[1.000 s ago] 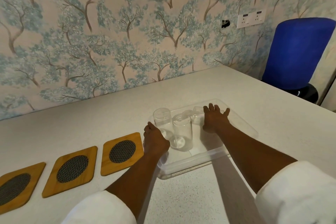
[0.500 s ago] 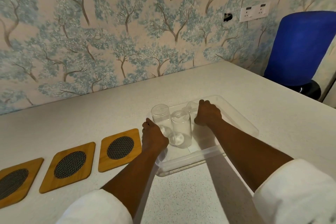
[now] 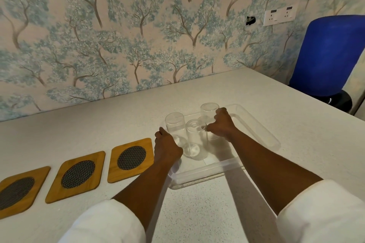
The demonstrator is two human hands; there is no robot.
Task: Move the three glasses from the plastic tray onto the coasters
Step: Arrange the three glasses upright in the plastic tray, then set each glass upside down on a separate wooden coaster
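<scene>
Three clear glasses stand upright in a clear plastic tray [image 3: 263, 131]: a left glass [image 3: 175, 124], a middle glass [image 3: 195, 144] and a far glass [image 3: 208, 109]. My right hand [image 3: 222, 124] is closed around the side of the far glass. My left hand [image 3: 167, 148] sits curled over the tray's left rim, just beside the left glass. To the left of the tray lie three wooden coasters with dark mesh centres in a row: the near coaster [image 3: 131, 159], the middle coaster [image 3: 78, 175] and the far-left coaster [image 3: 16, 192]. Nothing rests on them.
The speckled white table [image 3: 197, 213] runs back to a wallpapered wall [image 3: 118, 45]. A blue chair [image 3: 331, 55] stands past the table's right edge. A wall socket plate [image 3: 279, 15] sits high on the right.
My right hand has gone from lying flat in the tray to closing around the far glass. My left hand has stayed at the tray's left rim.
</scene>
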